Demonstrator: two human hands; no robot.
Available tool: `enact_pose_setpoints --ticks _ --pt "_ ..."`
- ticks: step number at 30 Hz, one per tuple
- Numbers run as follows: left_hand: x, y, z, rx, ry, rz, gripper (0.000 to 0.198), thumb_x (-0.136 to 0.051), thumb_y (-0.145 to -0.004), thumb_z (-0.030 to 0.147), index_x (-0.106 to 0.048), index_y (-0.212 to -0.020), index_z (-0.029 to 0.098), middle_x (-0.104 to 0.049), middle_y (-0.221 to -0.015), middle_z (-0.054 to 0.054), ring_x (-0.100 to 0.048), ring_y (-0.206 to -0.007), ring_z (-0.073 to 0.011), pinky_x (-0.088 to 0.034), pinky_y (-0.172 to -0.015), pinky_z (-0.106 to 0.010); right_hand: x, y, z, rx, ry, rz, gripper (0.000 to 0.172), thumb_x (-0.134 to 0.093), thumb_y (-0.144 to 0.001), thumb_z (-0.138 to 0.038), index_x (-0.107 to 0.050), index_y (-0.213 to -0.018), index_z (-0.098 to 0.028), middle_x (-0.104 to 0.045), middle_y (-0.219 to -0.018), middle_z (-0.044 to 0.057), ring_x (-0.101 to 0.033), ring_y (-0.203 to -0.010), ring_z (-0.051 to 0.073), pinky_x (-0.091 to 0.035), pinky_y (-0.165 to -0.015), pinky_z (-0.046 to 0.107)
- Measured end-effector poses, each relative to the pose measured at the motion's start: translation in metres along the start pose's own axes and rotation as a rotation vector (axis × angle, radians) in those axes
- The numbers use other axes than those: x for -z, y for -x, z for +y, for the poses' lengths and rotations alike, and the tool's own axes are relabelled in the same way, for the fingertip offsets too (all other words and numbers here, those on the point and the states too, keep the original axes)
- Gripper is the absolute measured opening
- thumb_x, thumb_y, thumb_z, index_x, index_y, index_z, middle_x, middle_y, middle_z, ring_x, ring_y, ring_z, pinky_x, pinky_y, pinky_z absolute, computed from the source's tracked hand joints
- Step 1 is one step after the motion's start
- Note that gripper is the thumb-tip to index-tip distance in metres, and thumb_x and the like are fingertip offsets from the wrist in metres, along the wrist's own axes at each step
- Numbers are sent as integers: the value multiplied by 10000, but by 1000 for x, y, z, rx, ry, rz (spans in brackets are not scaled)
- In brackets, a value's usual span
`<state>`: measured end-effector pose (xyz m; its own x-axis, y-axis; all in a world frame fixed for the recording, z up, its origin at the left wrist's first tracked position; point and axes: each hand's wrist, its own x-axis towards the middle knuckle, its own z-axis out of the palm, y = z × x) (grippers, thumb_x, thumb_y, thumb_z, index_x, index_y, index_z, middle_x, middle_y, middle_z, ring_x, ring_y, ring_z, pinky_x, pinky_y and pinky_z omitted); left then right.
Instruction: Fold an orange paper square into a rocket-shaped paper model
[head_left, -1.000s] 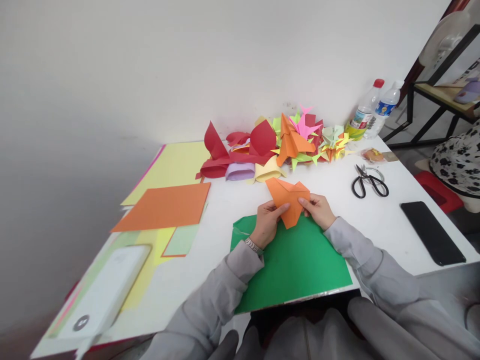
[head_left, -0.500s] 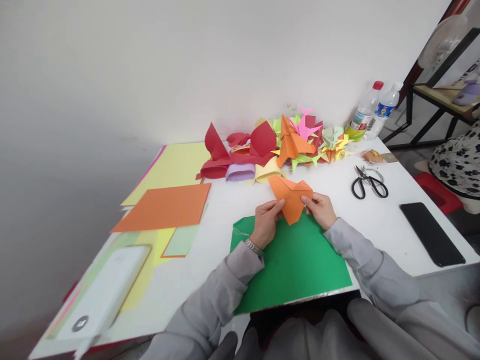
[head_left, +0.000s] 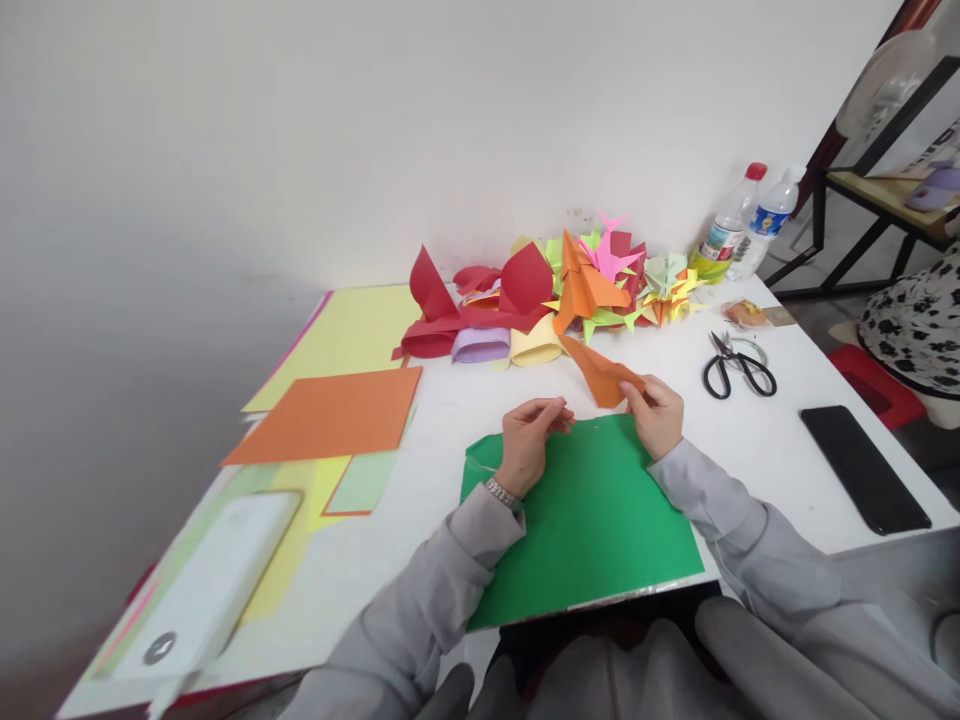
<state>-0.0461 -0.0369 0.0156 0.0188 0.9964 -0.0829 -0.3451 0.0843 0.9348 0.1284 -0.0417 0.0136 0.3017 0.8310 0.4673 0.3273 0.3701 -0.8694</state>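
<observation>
A piece of folded orange paper [head_left: 602,377] is pinched at its right edge by my right hand [head_left: 660,415], thumb on top. The paper tilts up and away, its narrow end pointing to the upper left. My left hand [head_left: 527,440], with a metal watch band at the wrist, is apart from the paper. Its thumb and fingers are drawn together, and nothing shows between them. Both hands hover over the far part of a green sheet [head_left: 585,530] at the table's near edge.
Folded paper pieces, including an orange paper plane [head_left: 581,285] and red shapes [head_left: 525,280], crowd against the wall. Scissors [head_left: 739,368] and a black phone [head_left: 862,467] lie right. Orange sheets [head_left: 330,415] and a white device [head_left: 217,580] lie left. Two bottles [head_left: 731,225] stand back right.
My left hand has let go of the orange paper and sits slightly left. My right hand has turned the paper and moved it a little up and right.
</observation>
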Motion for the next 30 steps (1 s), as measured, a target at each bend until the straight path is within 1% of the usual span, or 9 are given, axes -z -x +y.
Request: enact_pose_setpoints --ticks 3,7,14,18,20,23,25,28,30 --pt "-1 5 -1 40 7 -202 294 -759 -648 382 -713 -764 116 -713 -677 -81 -655 -609 -179 -512 -561 -284 4 3 0 286 129 2 213 -518 -856 -219 -706 -956 -222 -670 -827 53 -619 -707 161 -515 -641 300" --pt "-1 8 -6 80 128 -367 410 -774 -610 445 -710 -840 112 -731 -777 -117 -682 -672 -231 -540 -601 -336 3 8 6 546 247 -150 321 -455 -857 -119 -676 -1052 -246 -655 -920 79 -624 -829 176 -533 -671 305" --pt "-4 6 -4 99 95 -210 306 -795 -599 247 -712 -866 122 -729 -850 -82 -657 -662 -176 -546 -559 -284 -4 12 6 590 288 -259 446 -423 -812 -49 -600 -1170 -249 -609 -1035 102 -591 -948 200 -546 -737 336" --pt "-4 4 -4 71 72 -185 270 -786 -610 250 -714 -838 124 -730 -855 -80 -656 -666 -177 -551 -557 -288 -3 12 -1 496 214 -229 453 -406 -805 -43 -569 -1184 -230 -566 -1092 115 -576 -1005 208 -529 -825 372" --pt "-3 4 -5 52 65 -183 245 -784 -614 253 -715 -812 126 -730 -843 -78 -657 -660 -177 -552 -555 -287 -3 12 -3 413 158 -202 388 -417 -829 -73 -567 -1154 -224 -561 -1073 111 -581 -966 199 -533 -782 358" --pt "-3 3 -6 32 51 -180 245 -787 -612 266 -714 -796 122 -729 -818 -81 -662 -656 -182 -555 -549 -285 -4 10 -4 183 24 -167 246 -523 -842 -208 -547 -1087 -222 -567 -1017 85 -593 -843 170 -527 -648 301" --pt "-2 3 -6 22 39 -183 257 -786 -615 273 -715 -812 123 -728 -816 -81 -664 -669 -186 -558 -553 -284 -7 8 -3 -36 -125 -173 284 -612 -795 -331 -520 -1042 -223 -587 -936 54 -595 -755 154 -502 -560 265" --pt "-1 3 -7 25 8 -214 271 -778 -628 277 -717 -846 128 -730 -839 -80 -664 -683 -187 -560 -565 -287 -10 4 0 -350 -330 -367 368 -685 -695 -478 -536 -892 -205 -595 -701 -6 -559 -548 126 -426 -431 228" --pt "-1 3 -8 37 -27 -236 272 -775 -632 288 -720 -843 125 -731 -852 -82 -659 -668 -183 -559 -576 -296 -11 3 1 -459 -370 -479 377 -711 -649 -515 -541 -726 -187 -552 -543 -37 -493 -426 99 -368 -387 216"
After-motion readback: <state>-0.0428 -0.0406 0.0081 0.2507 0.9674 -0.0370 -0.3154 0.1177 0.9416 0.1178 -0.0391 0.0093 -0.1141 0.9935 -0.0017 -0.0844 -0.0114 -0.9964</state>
